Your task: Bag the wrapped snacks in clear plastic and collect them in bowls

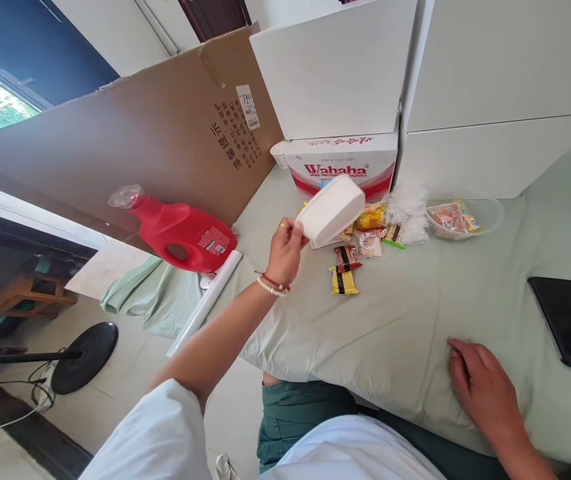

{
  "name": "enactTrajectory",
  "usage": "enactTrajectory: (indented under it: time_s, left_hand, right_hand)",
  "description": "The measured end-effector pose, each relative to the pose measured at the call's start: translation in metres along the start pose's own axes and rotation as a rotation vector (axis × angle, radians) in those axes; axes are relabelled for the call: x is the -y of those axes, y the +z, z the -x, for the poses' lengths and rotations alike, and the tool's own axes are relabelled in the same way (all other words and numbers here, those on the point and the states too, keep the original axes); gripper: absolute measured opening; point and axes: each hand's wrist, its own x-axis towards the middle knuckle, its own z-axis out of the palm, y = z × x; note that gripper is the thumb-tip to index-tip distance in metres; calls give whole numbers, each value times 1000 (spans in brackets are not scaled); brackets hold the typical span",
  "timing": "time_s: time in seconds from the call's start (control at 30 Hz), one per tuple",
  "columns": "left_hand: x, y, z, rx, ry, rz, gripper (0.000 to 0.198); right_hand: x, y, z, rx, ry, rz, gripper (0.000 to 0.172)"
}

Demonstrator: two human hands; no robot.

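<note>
Evidently, from the head view, the work is in the left hand point(288, 250): its thumb and fingers are pinched together on the near end of a white rectangular tub point(332, 210). The tub is tilted in the air, in front of the Wahaha carton point(342, 157) and partly across the cluster of snacks.

Below it on the pale green sheet point(400, 320), a red-wrapped snack point(347, 258) lies just above a yellow-wrapped snack point(344, 280), with a pale pink packet point(369, 243) beside them. Crumpled clear plastic bags point(408, 210) sit to the right, next to a clear plastic bowl point(492, 212) with packets in it.

The right hand point(485, 390) rests near the front edge of the sheet, fingers loosely half-curled, with nothing visible in it; I can't see under its palm. A black phone point(570, 323) lies farther right.

I'd judge the step in hand to be handling the tub above the snacks. From this pose, any placing would call for levelling the tub and keeping its underside off the wrappers; the right hand seems free to steady it.
</note>
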Motion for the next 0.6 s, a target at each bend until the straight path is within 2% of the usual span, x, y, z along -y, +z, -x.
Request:
enactTrajectory:
  time_s: [0.07,0.13,0.17,0.23,0.3,0.37,0.43,0.53,0.6]
  left_hand:
    - [-2,25,-19,-8,-225,235,18]
    - [-1,46,-35,-34,-501,383,10]
    - [0,53,-40,-47,-602,426,13]
    - [2,61,-43,-45,-683,496,23]
    - [3,60,-34,17,-641,566,31]
    - [6,51,-13,114,-575,628,36]
    - [14,36,20,214,-531,627,36]
    - [34,13,82,376,-672,604,29]
    - [49,4,123,499,-799,630,26]
  right_hand:
    - [0,0,0,-5,-5,-4,30]
    - [1,1,1,-12,-7,-8,29]
    - [1,2,2,-13,-5,-13,29]
    - [0,2,2,-10,4,-33,29]
    - [0,1,0,-3,32,-67,30]
    - [1,-6,-5,21,87,-134,32]
    - [6,-17,-12,76,182,-238,34]
    - [27,-35,-20,164,332,-489,36]
    - [48,-43,-20,225,379,-774,49]
